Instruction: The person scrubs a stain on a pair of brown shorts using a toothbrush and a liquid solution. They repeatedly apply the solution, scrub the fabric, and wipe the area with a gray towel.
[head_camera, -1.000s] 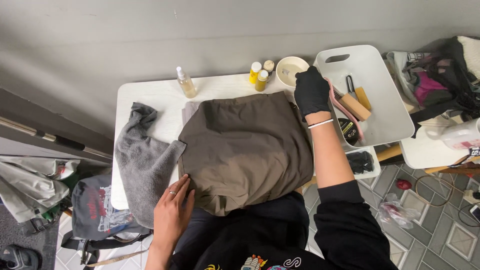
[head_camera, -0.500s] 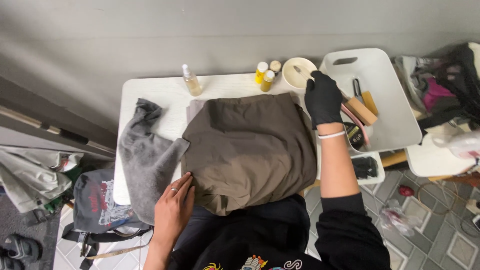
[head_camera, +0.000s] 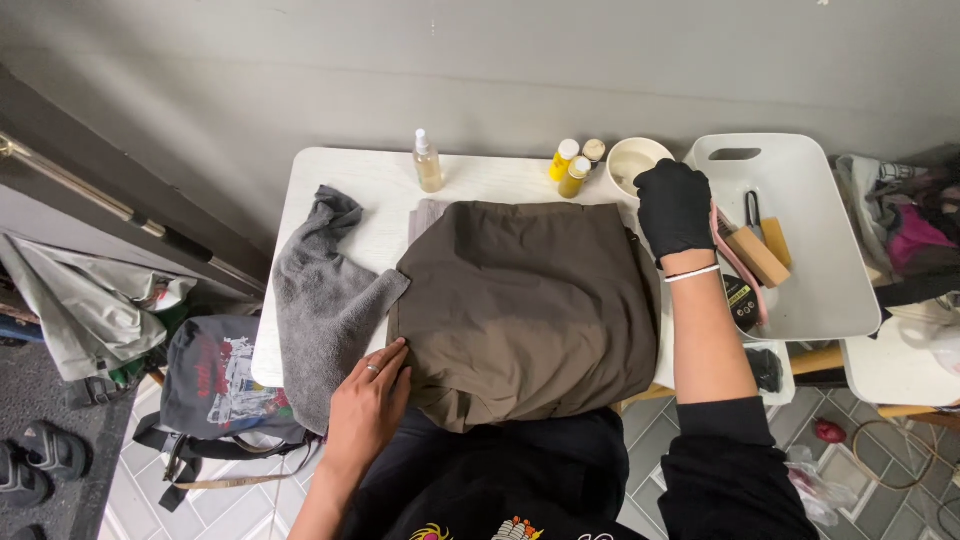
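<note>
Fabric (head_camera: 525, 300), olive-brown, is lying spread across the white table (head_camera: 370, 185), with the bare left hand (head_camera: 368, 405) pressing flat, fingers released, on its near corner beside a grey towel (head_camera: 320, 300); the black-gloved right hand (head_camera: 675, 205), fingers loosely curled and grasping nothing, is resting by the white tray (head_camera: 830, 290).
</note>
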